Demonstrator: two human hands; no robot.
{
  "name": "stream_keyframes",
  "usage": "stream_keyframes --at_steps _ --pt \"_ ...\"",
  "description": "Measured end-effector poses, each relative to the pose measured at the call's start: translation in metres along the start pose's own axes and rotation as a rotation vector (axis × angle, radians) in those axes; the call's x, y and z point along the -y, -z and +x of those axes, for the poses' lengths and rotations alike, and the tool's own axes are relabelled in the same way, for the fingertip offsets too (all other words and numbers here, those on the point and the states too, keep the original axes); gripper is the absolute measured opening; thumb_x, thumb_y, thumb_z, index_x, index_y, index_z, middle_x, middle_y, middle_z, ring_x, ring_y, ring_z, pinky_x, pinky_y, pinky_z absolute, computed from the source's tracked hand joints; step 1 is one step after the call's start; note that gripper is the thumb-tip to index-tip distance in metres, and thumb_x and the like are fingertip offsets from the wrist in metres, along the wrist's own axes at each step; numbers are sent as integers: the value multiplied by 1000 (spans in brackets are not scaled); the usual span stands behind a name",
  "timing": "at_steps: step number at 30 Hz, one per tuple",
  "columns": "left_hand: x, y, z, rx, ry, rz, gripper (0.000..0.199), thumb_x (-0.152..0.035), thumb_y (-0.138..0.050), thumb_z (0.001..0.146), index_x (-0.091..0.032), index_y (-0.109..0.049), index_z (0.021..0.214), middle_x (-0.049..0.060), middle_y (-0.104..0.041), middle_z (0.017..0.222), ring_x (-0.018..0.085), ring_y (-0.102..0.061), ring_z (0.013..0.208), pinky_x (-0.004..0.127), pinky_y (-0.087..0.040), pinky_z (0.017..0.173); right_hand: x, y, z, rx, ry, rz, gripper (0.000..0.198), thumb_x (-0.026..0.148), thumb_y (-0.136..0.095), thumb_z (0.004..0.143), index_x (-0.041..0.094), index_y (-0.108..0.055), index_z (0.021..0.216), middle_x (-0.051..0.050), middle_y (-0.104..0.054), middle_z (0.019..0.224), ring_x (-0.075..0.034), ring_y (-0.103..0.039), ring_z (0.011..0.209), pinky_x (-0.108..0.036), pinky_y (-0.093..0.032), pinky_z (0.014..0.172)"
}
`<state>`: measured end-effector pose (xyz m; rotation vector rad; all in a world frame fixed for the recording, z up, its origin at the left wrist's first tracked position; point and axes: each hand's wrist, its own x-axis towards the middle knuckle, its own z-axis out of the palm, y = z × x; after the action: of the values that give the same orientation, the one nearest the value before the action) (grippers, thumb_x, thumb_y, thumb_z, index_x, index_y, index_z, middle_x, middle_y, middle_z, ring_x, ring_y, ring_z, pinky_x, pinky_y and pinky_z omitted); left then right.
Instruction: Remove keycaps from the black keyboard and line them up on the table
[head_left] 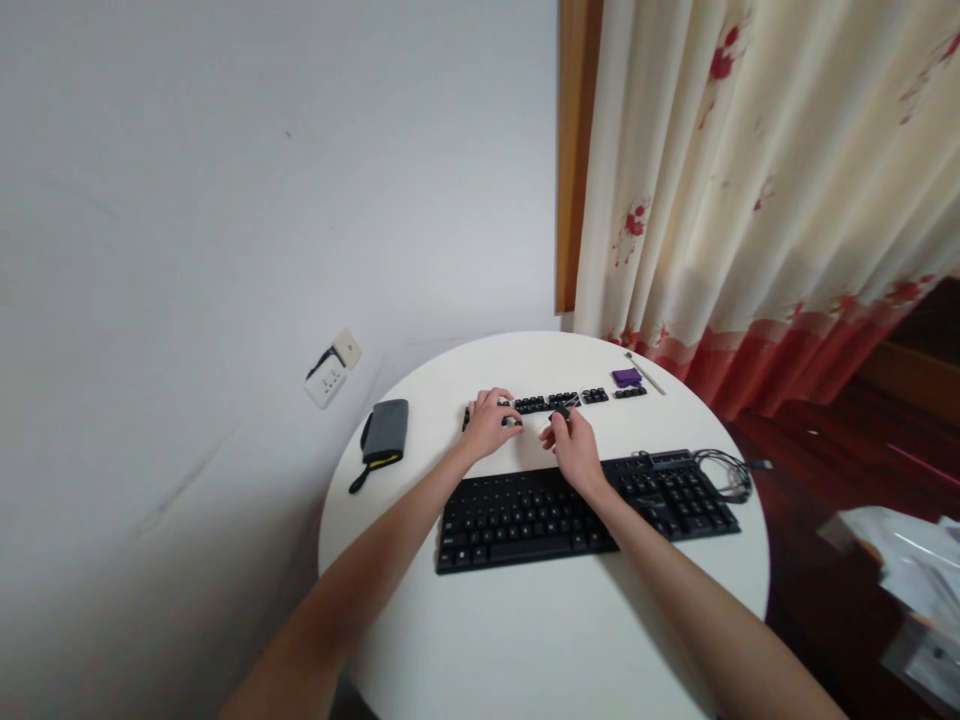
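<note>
My left hand (489, 424) is over the left end of a row of loose black keycaps (531, 405). Its fingers are curved and apart, and dark keycaps show between thumb and forefinger. Above the keyboard's top edge, my right hand (576, 450) is closed on a small black tool with thin wire ends (560, 411), which looks like a keycap puller. Below both hands lies a black keyboard (525, 548), partly covered by my right wrist and forearm.
The round white table (480, 640) stands by the wall. A grey zip case (387, 428) lies left. At the back right are a folded purple cloth (627, 377) and a thin brush (646, 375). The coiled cable (739, 480) rests at the keyboard's right end.
</note>
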<state>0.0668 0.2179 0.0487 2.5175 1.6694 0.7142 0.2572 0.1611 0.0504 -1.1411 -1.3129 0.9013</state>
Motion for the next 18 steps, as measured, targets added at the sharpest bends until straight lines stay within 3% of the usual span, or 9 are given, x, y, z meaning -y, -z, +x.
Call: stream_keyframes --at_steps 7,13,18 --pt "4 -14 -1 14 60 38 9 -35 -79 75 -30 -76 82 2 -54 125 29 -42 118 46 -35 95 -5 3 5 -19 15 9 31 45 -43 96 20 -52 80 -5 -68 68 -16 -62 55 -27 -46 55" --pt "3 -14 -4 -27 87 49 39 -38 -82 70 -30 -69 105 4 -50 128 28 -42 118 43 -35 95 -10 4 7 -17 21 13 35 48 -44 96 20 -54 78 -6 -69 70 -16 -62 57 -27 -46 55" --pt "3 -16 -4 -28 121 81 45 -38 -80 71 -30 -64 111 5 -47 132 29 -40 120 43 -35 96 -9 3 6 -17 21 32 34 49 -45 95 20 -54 79 -5 -68 68 -16 -61 55 -27 -46 55"
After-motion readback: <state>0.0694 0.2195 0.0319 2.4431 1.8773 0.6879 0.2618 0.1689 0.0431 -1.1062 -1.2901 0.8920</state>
